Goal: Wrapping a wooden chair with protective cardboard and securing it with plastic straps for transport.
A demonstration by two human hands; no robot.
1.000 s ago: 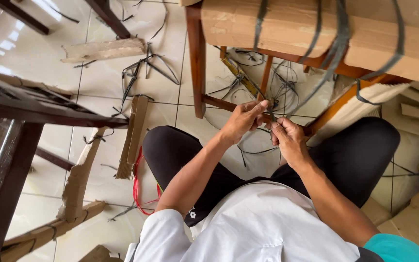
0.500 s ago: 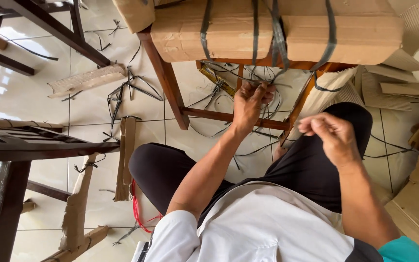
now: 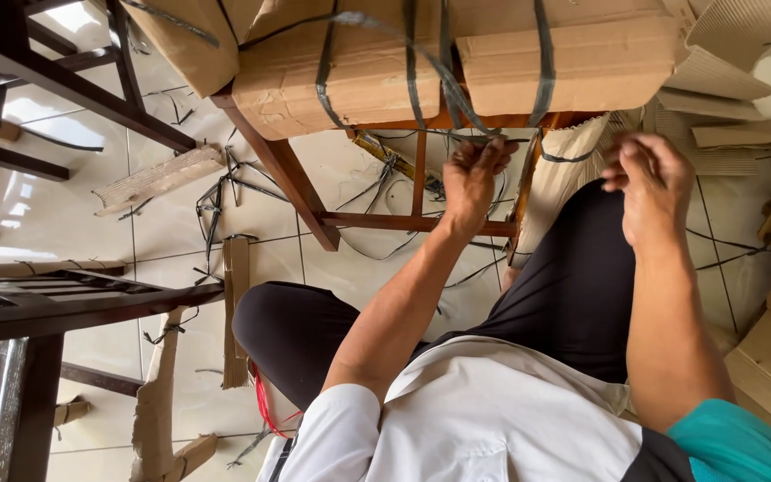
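Note:
A wooden chair (image 3: 280, 175) stands in front of me, its seat wrapped in brown cardboard (image 3: 600, 54) and bound with black plastic straps (image 3: 427, 58). My left hand (image 3: 473, 174) is raised under the seat's front edge with its fingers closed on a black strap that runs up over the cardboard. My right hand (image 3: 649, 183) hovers to the right beside the cardboard-wrapped chair leg (image 3: 564, 183). It is blurred, its fingers are curled, and nothing shows in them. My knees in black trousers (image 3: 573, 286) lie below both hands.
Cut black strap pieces (image 3: 225, 192) and cardboard strips (image 3: 161, 178) litter the tiled floor on the left. Dark wooden furniture (image 3: 73, 299) stands at the left edge. Loose corrugated cardboard (image 3: 742, 85) is piled at the right. A red cord (image 3: 261, 402) lies by my left thigh.
Both hands were together low on a strap by the chair's crossbar. My left hand has risen to the seat edge, still gripping a strap, and my right hand let go and moved up and right.

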